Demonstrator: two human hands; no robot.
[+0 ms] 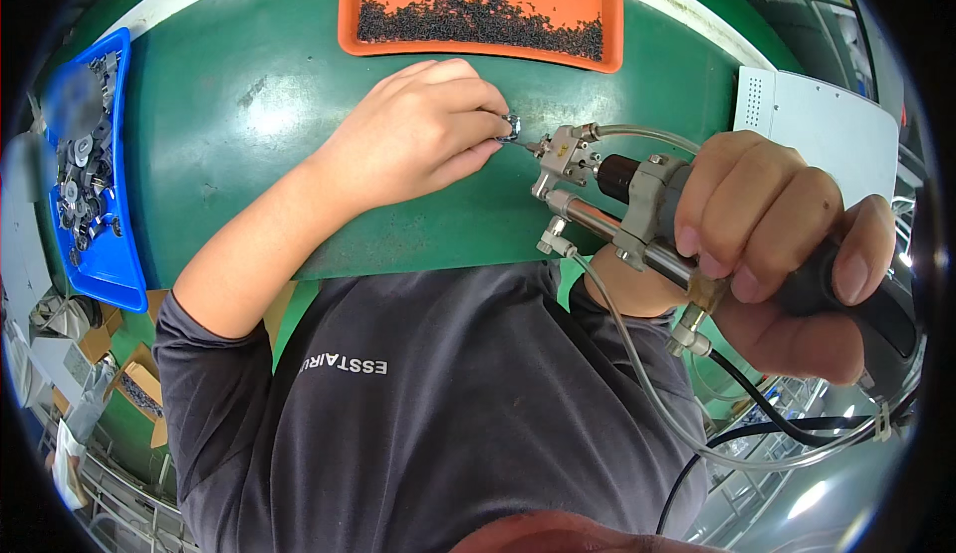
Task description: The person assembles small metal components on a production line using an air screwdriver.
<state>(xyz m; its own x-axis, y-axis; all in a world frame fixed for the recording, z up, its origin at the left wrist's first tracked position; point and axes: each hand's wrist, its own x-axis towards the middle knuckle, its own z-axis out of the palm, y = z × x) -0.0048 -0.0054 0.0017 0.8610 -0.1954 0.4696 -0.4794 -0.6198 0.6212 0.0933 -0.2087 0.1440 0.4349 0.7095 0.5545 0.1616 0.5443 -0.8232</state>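
My left hand (428,130) is closed over the green table, pinching a small dark and silvery part (512,127) between its fingertips. Most of that part is hidden by the fingers. My right hand (777,244) wraps round the black grip of a power screwdriver (617,177), which has a metal head, a side cylinder and air hoses. Its thin bit points left and meets the small part, or nearly so; contact cannot be made out exactly.
An orange tray (478,50) of tiny black pieces, likely screws, stands at the far edge of the green table (229,135). At left, a blue tray (124,244) holds dark round parts. A white box (817,135) sits far right. Clear hoses (637,364) and black cables trail lower right.
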